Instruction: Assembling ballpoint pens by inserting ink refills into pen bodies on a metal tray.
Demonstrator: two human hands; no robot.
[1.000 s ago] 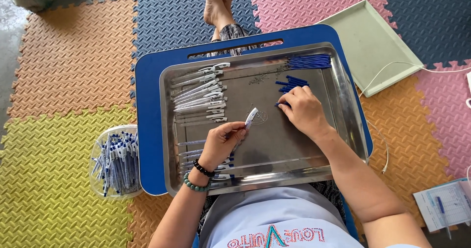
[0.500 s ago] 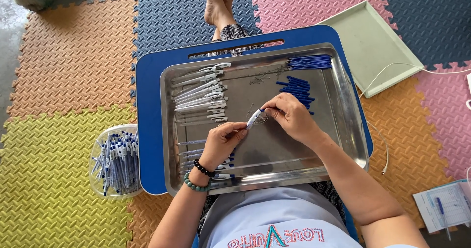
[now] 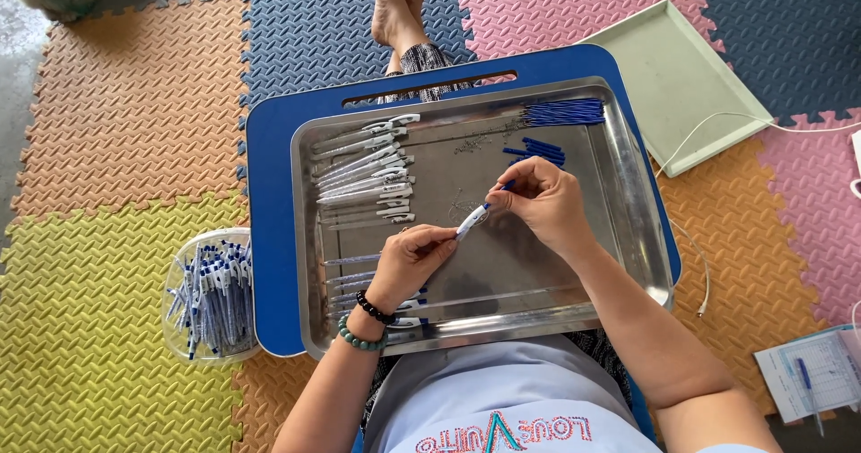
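- Change over the last second: the right hand point(image 3: 543, 204) was resting flat over the loose blue refills near the far right of the steel tray point(image 3: 628, 193); it has since lifted away with one blue refill point(image 3: 502, 188) and come toward the tray's middle to meet the left hand point(image 3: 414, 257).
- Reading of the change: the picking stage looks done and the two parts are now being brought together; whether the refill has already entered the barrel is too small to tell.
- Left hand: closed in a pinch, thumb and fingers around the lower end of a white pen barrel point(image 3: 469, 222), held just above the tray floor near its centre and tilted up to the right.
- Right hand: fingers curled, thumb and forefinger pinching the thin refill at the barrel's upper end; palm turned down, wrist bent, forearm crossing the tray's near right corner.
- Left wrist carries a dark bead bracelet and a green one; that forearm comes in over the tray's near edge.
- In the tray: a row of white pen barrels point(image 3: 368, 170) along the left side, a few more near the left front corner, a bundle of blue refills point(image 3: 563, 112) at the far right corner, loose ones point(image 3: 538, 151) just beside the right hand, small springs point(image 3: 471, 143) scattered at the far middle.
- The tray sits on a blue lap desk point(image 3: 269, 238).
- Left of the tray, on the foam floor mats: a clear tub of finished pens point(image 3: 211, 296). Beyond the tray's far right corner: a pale green tray point(image 3: 673, 85).
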